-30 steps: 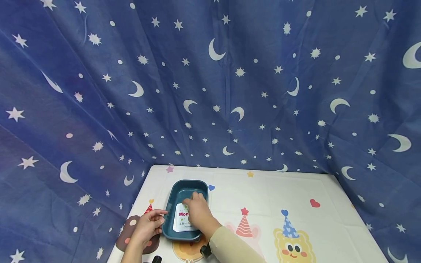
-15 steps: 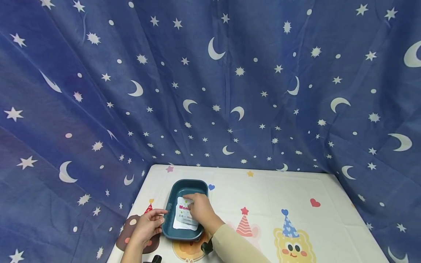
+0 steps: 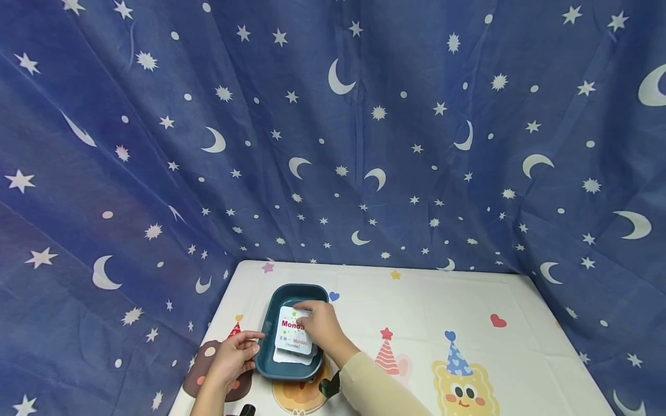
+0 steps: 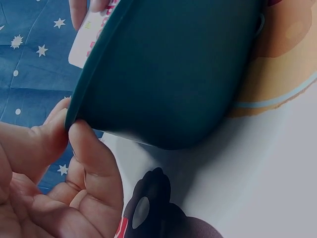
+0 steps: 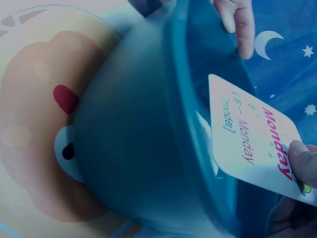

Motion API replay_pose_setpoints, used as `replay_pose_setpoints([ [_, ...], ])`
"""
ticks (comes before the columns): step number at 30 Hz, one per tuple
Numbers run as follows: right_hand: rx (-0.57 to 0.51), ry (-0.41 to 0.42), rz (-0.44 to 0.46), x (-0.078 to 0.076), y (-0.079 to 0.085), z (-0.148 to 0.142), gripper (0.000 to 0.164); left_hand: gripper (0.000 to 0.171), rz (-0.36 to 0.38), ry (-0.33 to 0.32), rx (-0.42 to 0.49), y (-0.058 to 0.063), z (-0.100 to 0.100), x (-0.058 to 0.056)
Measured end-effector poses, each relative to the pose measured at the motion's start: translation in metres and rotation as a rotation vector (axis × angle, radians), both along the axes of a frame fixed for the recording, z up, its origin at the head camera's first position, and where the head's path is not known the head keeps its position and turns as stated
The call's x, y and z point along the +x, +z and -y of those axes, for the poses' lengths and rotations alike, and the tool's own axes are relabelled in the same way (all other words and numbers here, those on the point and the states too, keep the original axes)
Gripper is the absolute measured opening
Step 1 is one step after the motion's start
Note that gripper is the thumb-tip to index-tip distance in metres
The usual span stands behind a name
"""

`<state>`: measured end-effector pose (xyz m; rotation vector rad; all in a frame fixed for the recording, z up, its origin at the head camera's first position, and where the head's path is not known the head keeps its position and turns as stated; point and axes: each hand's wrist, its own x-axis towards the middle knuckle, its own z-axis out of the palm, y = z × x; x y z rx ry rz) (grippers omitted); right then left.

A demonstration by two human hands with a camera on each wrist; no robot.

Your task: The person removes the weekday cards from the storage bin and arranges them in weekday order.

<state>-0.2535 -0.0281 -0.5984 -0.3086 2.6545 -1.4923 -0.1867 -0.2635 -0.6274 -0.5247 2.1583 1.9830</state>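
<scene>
A deep teal plastic bin (image 3: 266, 346) stands on the left of the table. My left hand (image 3: 234, 359) pinches the bin's left rim between thumb and finger, clear in the left wrist view, where the bin's outer wall (image 4: 163, 74) fills the middle. Above the bin's inside, my right hand (image 3: 324, 328) holds a white flashcard (image 3: 291, 338) reading "Monday" by its upper right edge. In the right wrist view the thumb lies on the printed face of the flashcard (image 5: 247, 131). Under it, at least one more white card (image 3: 291, 357) lies in the bin, mostly covered.
A white tablecloth (image 3: 442, 312) with cartoon prints covers the table. Behind and to the left hangs a blue curtain (image 3: 333, 144) with moons and stars. Black wrist gear (image 3: 329, 386) shows by the right sleeve, and another black piece (image 3: 248, 410) by the left wrist.
The Monday flashcard has lifted off the cards in the bin and moved slightly away from me, pinched by my right hand. My left hand stays on the rim.
</scene>
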Motion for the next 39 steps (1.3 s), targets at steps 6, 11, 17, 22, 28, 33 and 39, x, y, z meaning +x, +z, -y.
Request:
replay_pose_setpoints([
  [6,-0.045,-0.032,0.024,-0.004,0.004,-0.007,0.032,0.032,0.003,0.010,-0.006,0.000,0.001,0.000],
  [11,-0.060,-0.049,0.027,-0.009,0.006,-0.015,0.029,0.032,-0.001,0.000,0.002,0.002,0.001,0.000],
  [17,-0.079,-0.078,0.021,-0.014,0.004,-0.028,0.028,0.033,-0.002,0.001,0.005,0.003,0.002,0.001],
  [22,-0.111,-0.100,0.057,-0.018,0.002,-0.042,0.029,0.031,-0.007,-0.006,0.005,0.004,0.001,0.002],
  [28,-0.092,-0.121,0.068,-0.029,0.003,-0.066,0.026,0.031,-0.002,-0.006,0.007,0.005,0.001,0.003],
  [33,-0.075,-0.148,0.081,-0.039,0.004,-0.084,0.026,0.031,-0.003,0.002,0.008,0.004,0.001,0.002],
  [39,-0.055,-0.148,0.077,-0.048,-0.003,-0.106,0.025,0.033,-0.014,-0.020,0.022,0.003,0.001,0.002],
])
